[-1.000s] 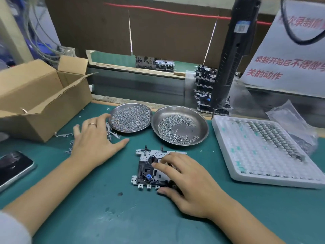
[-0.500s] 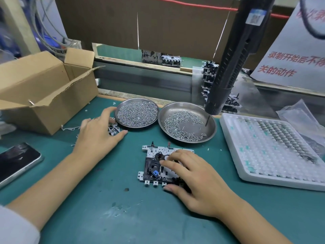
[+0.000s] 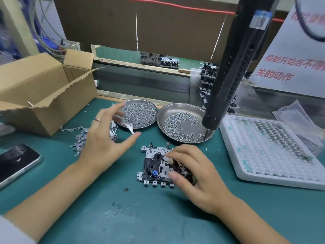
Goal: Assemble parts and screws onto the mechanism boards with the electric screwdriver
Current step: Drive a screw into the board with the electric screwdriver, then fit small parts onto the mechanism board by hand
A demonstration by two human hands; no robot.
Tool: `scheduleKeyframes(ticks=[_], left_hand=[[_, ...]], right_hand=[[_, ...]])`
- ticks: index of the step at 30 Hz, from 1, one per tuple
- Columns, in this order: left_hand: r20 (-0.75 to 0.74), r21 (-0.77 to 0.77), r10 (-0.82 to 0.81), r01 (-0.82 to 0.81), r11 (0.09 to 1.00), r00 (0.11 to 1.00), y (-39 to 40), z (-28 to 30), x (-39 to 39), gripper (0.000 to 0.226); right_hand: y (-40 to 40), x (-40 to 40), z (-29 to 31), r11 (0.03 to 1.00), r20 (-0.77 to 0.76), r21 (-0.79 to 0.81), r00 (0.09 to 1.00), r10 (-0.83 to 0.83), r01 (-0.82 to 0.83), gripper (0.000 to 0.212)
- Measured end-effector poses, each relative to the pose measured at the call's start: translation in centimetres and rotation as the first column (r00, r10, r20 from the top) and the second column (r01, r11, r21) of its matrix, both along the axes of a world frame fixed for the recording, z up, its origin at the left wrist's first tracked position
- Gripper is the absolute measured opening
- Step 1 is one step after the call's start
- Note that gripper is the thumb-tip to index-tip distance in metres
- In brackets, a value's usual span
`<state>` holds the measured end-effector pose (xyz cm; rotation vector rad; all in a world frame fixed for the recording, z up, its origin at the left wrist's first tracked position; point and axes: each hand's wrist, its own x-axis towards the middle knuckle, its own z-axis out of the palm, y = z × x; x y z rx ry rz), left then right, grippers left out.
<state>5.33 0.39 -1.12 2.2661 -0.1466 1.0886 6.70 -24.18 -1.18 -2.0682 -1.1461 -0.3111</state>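
Head view: the mechanism board, a perforated white metal plate carrying black plastic parts and 1 blue piece, lies flat on the green mat, with bare mat open all along its near edge and to its left. The right hand is laid over the board's right half, its fingers curled down onto the parts and gripping that side. The left hand is raised above the mat, fingers spread; a small thin metal part is seen between thumb and forefinger, though motion blur leaves it unclear whether it is firmly pinched. A loose heap of similar flat metal pieces lies just behind that hand. 2 round, shiny steel dishes are set side by side beyond the board: the left dish is thickly filled with small screws, the right dish more thinly. The black, ribbed electric screwdriver hangs untouched, its tip over the right dish's far right rim. A white foam tray closes the right side, a cardboard box and a phone the left
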Motion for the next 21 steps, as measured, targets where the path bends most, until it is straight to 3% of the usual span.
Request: scheduleKeyframes(ticks=[4, 6, 9, 12, 15, 18, 21], left_hand=[[0.17, 0.108, -0.309, 0.294, 0.95, 0.936, -4.6, -0.3, -1.4, 0.067], [0.226, 0.154, -0.394, 0.367, 0.917, 0.891, -6.0, -0.6, -1.5, 0.063], [0.237, 0.092, -0.429, 0.419, 0.903, 0.872, -6.4, -0.7, -1.6, 0.058], [0.239, 0.084, -0.439, 0.432, 0.898, 0.866, -6.4, -0.9, -1.6, 0.055], [0.222, 0.093, -0.453, 0.443, 0.892, 0.864, -6.4, -0.8, -1.6, 0.056], [0.15, -0.004, -0.475, 0.481, 0.877, 0.867, -6.3, -0.7, -1.7, 0.052], [0.045, -0.156, -0.51, 0.51, 0.846, 0.859, -6.4, -0.7, -2.1, 0.033]], right_hand=[[1.0, -0.5, 1.1, 0.939, -0.378, 0.301, 0.925, -0.042, 0.166, 0.025], [1.2, -0.7, 1.5, 0.924, -0.525, 0.346, 0.85, 0.046, 0.163, 0.025], [1.3, -0.8, 2.1, 0.896, -0.652, 0.423, 0.733, 0.195, 0.138, 0.018], [1.3, -0.7, 2.3, 0.879, -0.695, 0.455, 0.674, 0.249, 0.144, 0.022], [1.2, -0.5, 2.4, 0.879, -0.682, 0.447, 0.699, 0.216, 0.164, 0.021], [0.8, -0.1, 2.6, 0.882, -0.67, 0.428, 0.725, 0.162, 0.199, 0.018], [0.2, 0.4, 2.9, 0.916, -0.659, 0.347, 0.747, 0.086, 0.201, 0.016]])
